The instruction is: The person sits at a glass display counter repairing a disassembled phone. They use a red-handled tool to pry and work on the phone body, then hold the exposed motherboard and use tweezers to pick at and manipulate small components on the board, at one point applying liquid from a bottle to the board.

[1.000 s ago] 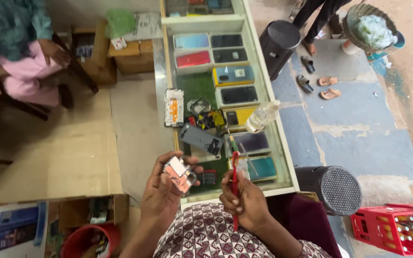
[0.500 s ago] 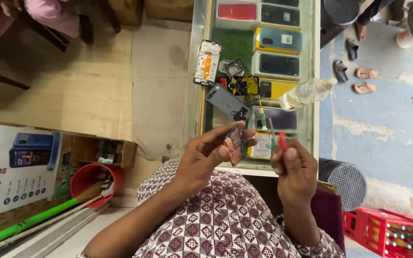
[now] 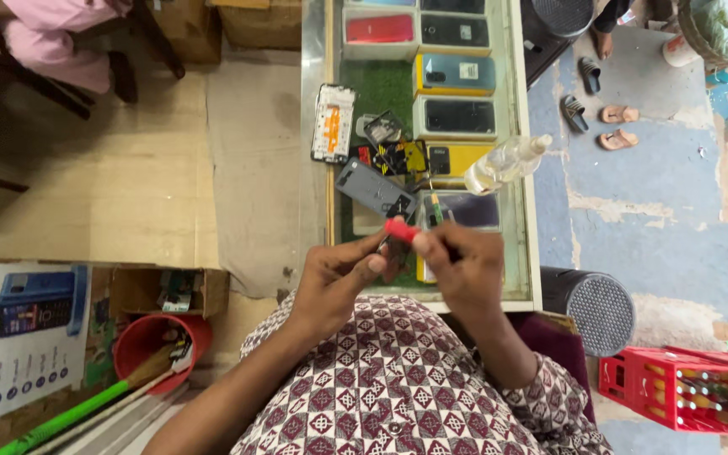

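My left hand [image 3: 343,274] and my right hand [image 3: 458,265] meet over the near end of a glass display counter [image 3: 522,253]. My right hand grips a red-handled screwdriver [image 3: 399,229], its handle pointing left toward my left fingers. My left hand pinches a small dark part [image 3: 388,245] at the tool's tip; most of the part is hidden by my fingers. Just beyond my hands lie a grey phone back [image 3: 372,187], an opened phone frame [image 3: 333,123] and small black and yellow parts [image 3: 393,156].
Boxed phones [image 3: 455,72] lie in rows under the counter glass. A clear plastic bottle [image 3: 505,163] lies on the counter's right side. A red bucket [image 3: 155,339] stands on the floor to the left, a black stool [image 3: 591,307] and red crate [image 3: 684,389] to the right. A seated person [image 3: 52,38] is at upper left.
My hands have come together: the red screwdriver went from upright in my right hand to lying across toward my left fingers. The view shifted slightly over the counter.
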Available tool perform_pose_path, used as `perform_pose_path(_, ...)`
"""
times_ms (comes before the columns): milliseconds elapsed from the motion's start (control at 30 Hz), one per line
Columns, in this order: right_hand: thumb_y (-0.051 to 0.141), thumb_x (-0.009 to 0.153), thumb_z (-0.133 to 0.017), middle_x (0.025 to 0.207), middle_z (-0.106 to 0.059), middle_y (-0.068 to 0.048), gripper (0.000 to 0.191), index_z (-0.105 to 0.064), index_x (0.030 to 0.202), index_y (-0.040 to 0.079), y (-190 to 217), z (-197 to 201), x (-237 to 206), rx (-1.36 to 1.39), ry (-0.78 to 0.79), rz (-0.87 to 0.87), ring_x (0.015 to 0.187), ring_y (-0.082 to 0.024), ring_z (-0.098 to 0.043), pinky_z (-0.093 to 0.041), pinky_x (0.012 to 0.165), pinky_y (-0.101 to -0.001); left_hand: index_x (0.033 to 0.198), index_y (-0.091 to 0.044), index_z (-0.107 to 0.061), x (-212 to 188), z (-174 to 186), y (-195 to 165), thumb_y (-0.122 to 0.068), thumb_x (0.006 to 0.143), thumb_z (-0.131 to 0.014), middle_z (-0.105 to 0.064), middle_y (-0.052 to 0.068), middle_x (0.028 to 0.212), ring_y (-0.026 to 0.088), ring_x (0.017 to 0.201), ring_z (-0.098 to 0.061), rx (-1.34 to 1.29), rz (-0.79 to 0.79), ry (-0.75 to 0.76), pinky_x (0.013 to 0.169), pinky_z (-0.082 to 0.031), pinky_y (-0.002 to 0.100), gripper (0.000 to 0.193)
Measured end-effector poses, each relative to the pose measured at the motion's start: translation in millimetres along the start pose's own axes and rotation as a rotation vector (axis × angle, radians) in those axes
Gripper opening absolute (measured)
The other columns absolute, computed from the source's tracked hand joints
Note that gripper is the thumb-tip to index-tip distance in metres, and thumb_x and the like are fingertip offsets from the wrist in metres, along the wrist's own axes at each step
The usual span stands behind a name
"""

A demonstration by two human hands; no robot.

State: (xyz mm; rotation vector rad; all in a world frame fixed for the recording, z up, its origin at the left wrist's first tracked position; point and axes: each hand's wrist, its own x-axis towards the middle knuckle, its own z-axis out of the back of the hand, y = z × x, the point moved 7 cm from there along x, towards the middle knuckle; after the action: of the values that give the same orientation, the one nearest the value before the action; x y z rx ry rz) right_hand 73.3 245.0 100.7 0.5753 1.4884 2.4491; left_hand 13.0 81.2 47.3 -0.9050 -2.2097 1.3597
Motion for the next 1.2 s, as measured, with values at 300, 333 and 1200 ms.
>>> perform_pose_path(300,0.030,0.100,-0.071,0.054,-0.046,0.002,0.043,-0.060,0.068,0.002,-29,-14,37,-0.002,0.068,0.024,0.051,-0.004,-0.039,-0.030,0.046,-0.0264,0.140,0.001,-0.064,30,20,8,-0.015,0.104,-0.066,-0.074,0.011,0.126,0.012,0.108,-0.067,0.010,0.005,-0.077,0.099,-0.054,0.029,0.040)
perform_pose_path(333,0.029,0.099,-0.071,0.054,-0.047,0.002,0.043,-0.060,0.068,0.002,-32,-14,38,0.014,0.074,0.026,0.051,-0.004,-0.039,-0.029,0.046,-0.0266,0.140,0.001,-0.063,32,21,11,-0.016,0.104,-0.065,-0.072,0.009,0.131,0.011,0.111,-0.066,0.025,-0.001,-0.072,0.101,-0.054,0.029,0.040)
perform_pose_path(1200,0.028,0.103,-0.067,0.056,-0.049,0.004,0.039,-0.067,0.074,0.001,-43,6,47,0.010,-0.018,-0.038,0.053,-0.002,-0.038,-0.028,0.046,-0.0270,0.139,-0.001,-0.064,43,14,10,-0.024,0.109,-0.056,-0.063,0.001,0.087,0.010,0.082,-0.057,-0.070,0.091,-0.029,0.084,-0.054,0.028,0.039)
